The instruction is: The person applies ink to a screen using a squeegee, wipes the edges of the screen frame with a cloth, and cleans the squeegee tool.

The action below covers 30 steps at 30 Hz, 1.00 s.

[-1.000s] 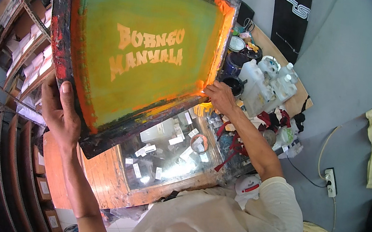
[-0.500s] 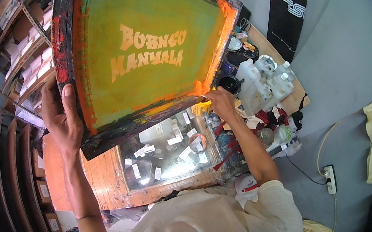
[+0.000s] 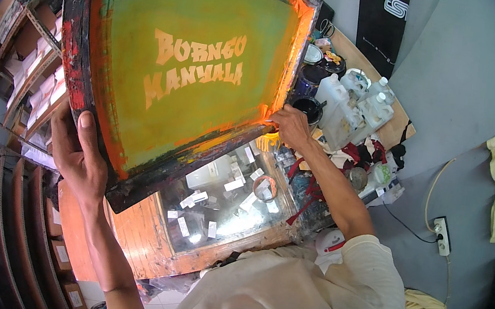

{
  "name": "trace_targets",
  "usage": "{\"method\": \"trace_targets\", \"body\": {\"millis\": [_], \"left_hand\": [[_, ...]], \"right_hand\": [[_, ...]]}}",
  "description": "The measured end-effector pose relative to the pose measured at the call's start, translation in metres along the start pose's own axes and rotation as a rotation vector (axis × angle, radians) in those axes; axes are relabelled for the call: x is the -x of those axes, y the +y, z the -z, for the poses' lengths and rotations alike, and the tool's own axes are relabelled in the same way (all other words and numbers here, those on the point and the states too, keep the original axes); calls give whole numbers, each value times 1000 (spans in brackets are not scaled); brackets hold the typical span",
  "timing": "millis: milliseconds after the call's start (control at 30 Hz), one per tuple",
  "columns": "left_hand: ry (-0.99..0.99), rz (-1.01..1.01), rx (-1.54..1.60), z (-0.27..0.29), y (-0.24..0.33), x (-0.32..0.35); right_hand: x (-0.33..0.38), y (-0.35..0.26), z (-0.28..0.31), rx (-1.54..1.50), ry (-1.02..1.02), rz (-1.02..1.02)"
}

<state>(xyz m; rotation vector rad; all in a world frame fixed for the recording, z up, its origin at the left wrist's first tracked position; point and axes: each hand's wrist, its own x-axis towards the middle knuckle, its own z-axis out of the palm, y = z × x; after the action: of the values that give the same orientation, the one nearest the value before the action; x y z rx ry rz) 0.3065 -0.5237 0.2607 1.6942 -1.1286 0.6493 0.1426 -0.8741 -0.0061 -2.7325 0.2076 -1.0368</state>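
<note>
A screen-printing frame (image 3: 204, 11) with dark, paint-smeared edges tilts above the table, its green-yellow mesh carrying pale lettering. Thick orange ink streaks its right and lower inner edges. At the frame's lower left side, my left hand (image 3: 79, 157) grips the edge, thumb on the near face and fingers partly hidden. By the lower right inner corner, my right hand (image 3: 293, 128) is closed in a pinch against the orange ink. A small pale bit shows at its fingertips, too small to name. Just under that corner, a yellow tub (image 3: 270, 142) is partly covered by the frame.
Below lies a wooden table (image 3: 85, 227) with a glass top section (image 3: 203, 227) bearing white slips and a tape roll (image 3: 265, 188). On the right stand plastic jugs (image 3: 333, 97), a dark pot (image 3: 308, 107) and rags (image 3: 366, 151). Shelves (image 3: 40, 90) flank the left.
The frame has shifted slightly left with my left hand. My right hand has moved slightly up along the lower right corner, still pinched.
</note>
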Motion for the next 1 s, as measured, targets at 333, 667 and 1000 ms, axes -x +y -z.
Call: {"method": "trace_targets", "body": {"millis": [333, 667, 1000], "left_hand": [[20, -25, -69, -2, 2, -2], [69, 123, -79, 11, -44, 9], [122, 301, -12, 25, -76, 41]], "right_hand": [[-2, 0, -7, -8, 14, -47], [38, -28, -13, 122, 172, -168], [23, -26, 4, 108, 120, -231]]}}
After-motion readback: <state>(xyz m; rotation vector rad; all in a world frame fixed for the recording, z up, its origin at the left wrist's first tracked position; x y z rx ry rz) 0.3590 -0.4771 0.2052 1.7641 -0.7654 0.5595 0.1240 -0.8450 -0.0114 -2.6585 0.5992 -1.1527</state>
